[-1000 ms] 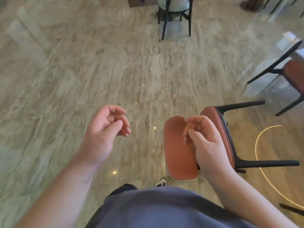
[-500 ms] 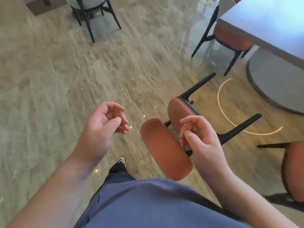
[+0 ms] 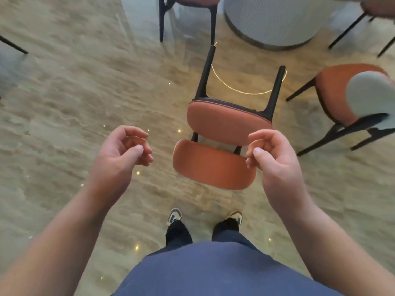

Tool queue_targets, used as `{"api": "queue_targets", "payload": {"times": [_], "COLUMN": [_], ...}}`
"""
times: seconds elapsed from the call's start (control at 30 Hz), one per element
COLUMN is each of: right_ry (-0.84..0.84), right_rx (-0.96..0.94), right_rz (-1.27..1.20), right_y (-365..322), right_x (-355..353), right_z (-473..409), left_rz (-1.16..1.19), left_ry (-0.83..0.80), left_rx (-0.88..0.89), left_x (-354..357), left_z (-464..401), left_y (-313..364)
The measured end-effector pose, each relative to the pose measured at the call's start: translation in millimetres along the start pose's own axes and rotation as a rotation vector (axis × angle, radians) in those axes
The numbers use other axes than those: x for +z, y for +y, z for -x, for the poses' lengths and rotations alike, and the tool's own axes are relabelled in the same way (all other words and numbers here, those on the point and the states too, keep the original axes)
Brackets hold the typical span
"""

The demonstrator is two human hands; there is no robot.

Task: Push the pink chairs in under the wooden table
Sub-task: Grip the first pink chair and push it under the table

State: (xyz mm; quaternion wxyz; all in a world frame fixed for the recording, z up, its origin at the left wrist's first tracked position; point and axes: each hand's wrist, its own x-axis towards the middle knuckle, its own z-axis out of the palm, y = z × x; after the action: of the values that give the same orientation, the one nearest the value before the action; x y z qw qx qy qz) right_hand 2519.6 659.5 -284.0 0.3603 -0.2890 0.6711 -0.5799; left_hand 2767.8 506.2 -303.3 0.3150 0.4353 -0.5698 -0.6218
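Note:
A pink chair (image 3: 226, 122) with black legs stands right in front of me, its curved backrest (image 3: 213, 165) nearest my body and its seat facing the table's round grey base (image 3: 271, 22) at the top. My left hand (image 3: 121, 159) hovers left of the backrest, fingers loosely curled, holding nothing. My right hand (image 3: 273, 163) hovers at the backrest's right end, fingers curled, in front of it and not gripping it. A second pink chair (image 3: 333, 92) stands at the right, partly hidden by a pale blurred shape. A third pink chair (image 3: 188, 9) stands at the top by the base.
The floor is polished beige marble with small light reflections. A thin bright arc (image 3: 243, 88) lies on the floor between the near chair's front legs. My shoes (image 3: 175, 216) stand just behind the chair. Black chair legs (image 3: 12, 45) show at the far left edge.
The view has swung round, so the near chair now sits straight ahead with the table base beyond it. Both hands stay raised and curled; the right hand is now at the backrest's right end.

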Motion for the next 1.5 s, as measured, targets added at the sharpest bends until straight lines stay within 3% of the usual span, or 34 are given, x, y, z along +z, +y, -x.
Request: {"api": "queue_targets", "payload": {"times": [0.27, 0.47, 0.87, 1.23, 1.37, 1.5], "right_ry": [0.13, 0.165, 0.08, -0.123, -0.217, -0.289], "right_rx": [0.112, 0.209, 0.326, 0.496, 0.519, 0.524], "right_rz": [0.012, 0.026, 0.07, 0.229, 0.283, 0.33], "right_y": [49.0, 139.1, 452.4, 765.3, 838.3, 883.4], "right_x": [0.1, -11.3, -18.6, -27.3, -28.7, -29.8], "right_z": [15.5, -2.1, -52.7, -83.4, -91.4, -102.7], "left_rz": [-0.05, -0.038, -0.118, -0.429, -0.497, -0.461], "left_ry": [-0.202, -0.26, -0.214, -0.501, -0.629, -0.64], "left_rx": [-0.111, -0.217, -0.253, -0.359, -0.392, -0.511], "left_x": [19.9, 56.6, 118.8, 142.0, 147.5, 139.5], "left_z": [-24.0, -51.8, -107.8, -151.0, -165.0, -177.6], "left_y": [-65.4, -146.0, -427.5, -716.5, -786.5, -835.0]}}
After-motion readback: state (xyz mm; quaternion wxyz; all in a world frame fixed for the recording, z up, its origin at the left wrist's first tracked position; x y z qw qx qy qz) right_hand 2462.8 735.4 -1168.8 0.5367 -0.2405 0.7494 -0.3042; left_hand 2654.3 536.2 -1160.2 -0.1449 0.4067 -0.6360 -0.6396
